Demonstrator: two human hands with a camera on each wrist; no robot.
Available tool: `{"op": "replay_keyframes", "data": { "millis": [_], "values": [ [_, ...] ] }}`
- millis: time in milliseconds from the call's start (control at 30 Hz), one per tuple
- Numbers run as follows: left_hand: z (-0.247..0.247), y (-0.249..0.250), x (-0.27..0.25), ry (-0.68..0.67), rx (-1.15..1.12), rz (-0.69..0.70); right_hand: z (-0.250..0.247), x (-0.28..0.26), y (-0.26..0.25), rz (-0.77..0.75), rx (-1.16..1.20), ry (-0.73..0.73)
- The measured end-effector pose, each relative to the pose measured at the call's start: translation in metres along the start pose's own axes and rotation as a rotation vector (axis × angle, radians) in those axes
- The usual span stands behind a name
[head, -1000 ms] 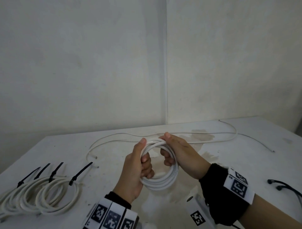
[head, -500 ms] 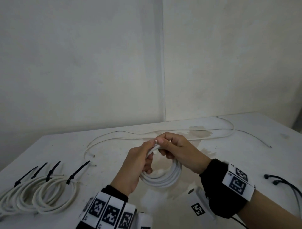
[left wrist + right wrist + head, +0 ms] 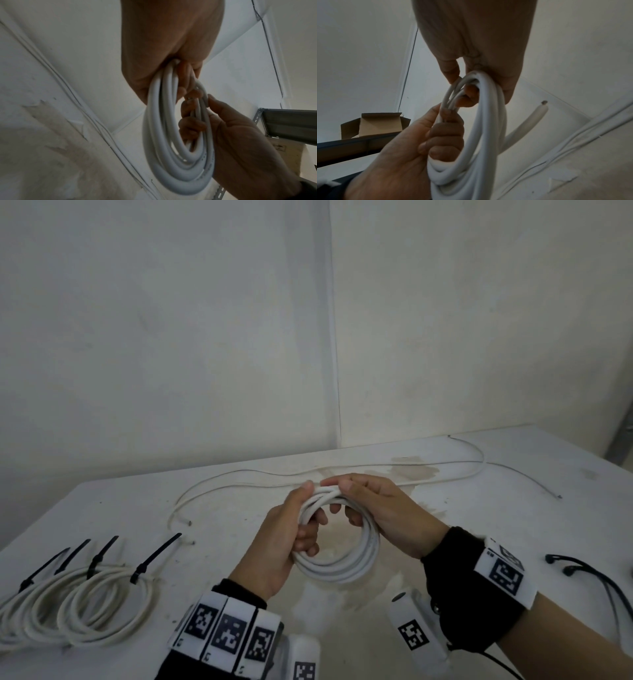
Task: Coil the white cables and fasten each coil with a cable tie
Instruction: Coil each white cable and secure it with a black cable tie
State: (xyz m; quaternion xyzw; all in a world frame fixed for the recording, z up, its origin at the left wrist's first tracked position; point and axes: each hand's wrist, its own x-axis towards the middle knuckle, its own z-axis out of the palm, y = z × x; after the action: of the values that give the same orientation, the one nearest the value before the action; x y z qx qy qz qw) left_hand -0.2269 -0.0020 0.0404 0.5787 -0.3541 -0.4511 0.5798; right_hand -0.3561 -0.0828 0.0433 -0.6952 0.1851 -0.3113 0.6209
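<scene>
A coil of white cable hangs above the table's middle, held by both hands. My left hand grips its left side, fingers curled through the loop. My right hand grips the coil's top right, thumb and fingers wrapped round the strands. In the left wrist view the coil hangs from my left hand. In the right wrist view a cut cable end sticks out beside the coil. No tie sits on this coil.
Several tied white coils with black cable ties lie at the table's front left. Loose white cables run across the far table. A black cord lies at the right edge. A cardboard box stands beyond.
The coil stayed between both hands. My right hand's fingers shifted along the coil's top while the left hand kept its grip, and the loop turned slightly.
</scene>
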Motion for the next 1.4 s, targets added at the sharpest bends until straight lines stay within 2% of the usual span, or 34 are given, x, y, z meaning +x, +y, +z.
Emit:
{"op": "replay_keyframes", "data": {
  "millis": [100,300,567,700,833,967,1100,1267,1333,1400],
  "values": [
    [0.002,0.000,0.000,-0.051,0.038,0.001,-0.004,-0.004,0.000,-0.008,-0.007,0.006],
    [0.025,-0.006,0.001,0.018,-0.012,0.034,-0.014,-0.010,0.002,-0.014,-0.087,0.094],
    [0.057,-0.013,0.007,-0.033,-0.084,-0.016,-0.040,-0.035,0.002,-0.030,-0.079,0.194],
    [0.075,-0.015,0.007,-0.027,-0.042,0.018,-0.052,-0.050,0.002,-0.037,-0.079,0.237],
    [0.089,-0.018,0.007,-0.037,-0.020,0.037,-0.065,-0.064,0.003,0.006,-0.120,0.307],
    [0.100,-0.023,0.009,-0.052,-0.005,0.025,-0.092,-0.082,0.001,0.094,-0.110,0.472],
    [0.111,-0.027,0.011,-0.041,0.034,-0.002,-0.134,-0.109,0.003,0.190,-0.408,0.577],
    [0.121,-0.031,0.016,-0.042,0.016,-0.020,-0.185,-0.146,0.008,0.432,-0.826,0.581],
    [0.125,-0.033,0.017,-0.045,0.017,-0.027,-0.198,-0.157,0.011,0.542,-0.959,0.531],
    [0.129,-0.035,0.018,-0.045,0.019,-0.034,-0.204,-0.161,0.015,0.689,-1.076,0.421]
  ]
}}
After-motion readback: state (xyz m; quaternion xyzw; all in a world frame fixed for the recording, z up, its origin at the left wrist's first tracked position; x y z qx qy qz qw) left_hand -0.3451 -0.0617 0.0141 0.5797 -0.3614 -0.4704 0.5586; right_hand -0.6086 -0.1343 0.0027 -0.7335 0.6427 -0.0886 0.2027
